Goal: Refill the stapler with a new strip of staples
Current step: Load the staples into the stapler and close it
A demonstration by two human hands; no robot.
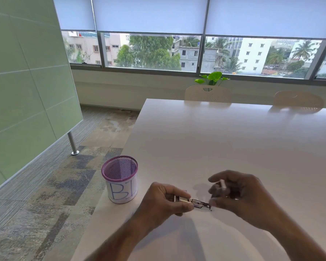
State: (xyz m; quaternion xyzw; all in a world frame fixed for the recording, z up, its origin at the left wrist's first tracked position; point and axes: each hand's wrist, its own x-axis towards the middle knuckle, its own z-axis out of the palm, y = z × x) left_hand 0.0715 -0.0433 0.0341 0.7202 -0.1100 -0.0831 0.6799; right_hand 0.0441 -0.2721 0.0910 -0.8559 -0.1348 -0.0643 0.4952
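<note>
A small metal stapler is held just above the white table, its silver magazine pointing right. My left hand is closed around its rear end. My right hand hovers at the stapler's front tip, fingers curled, with a small pale strip-like piece pinched between thumb and fingers. Whether that piece is a staple strip or a stapler part I cannot tell. The rest of the stapler's body is hidden inside my left palm.
A purple mesh cup wrapped in white paper marked "BI" stands near the table's left edge, left of my hands. Two pale chairs sit at the far side. A green partition stands on the floor at left.
</note>
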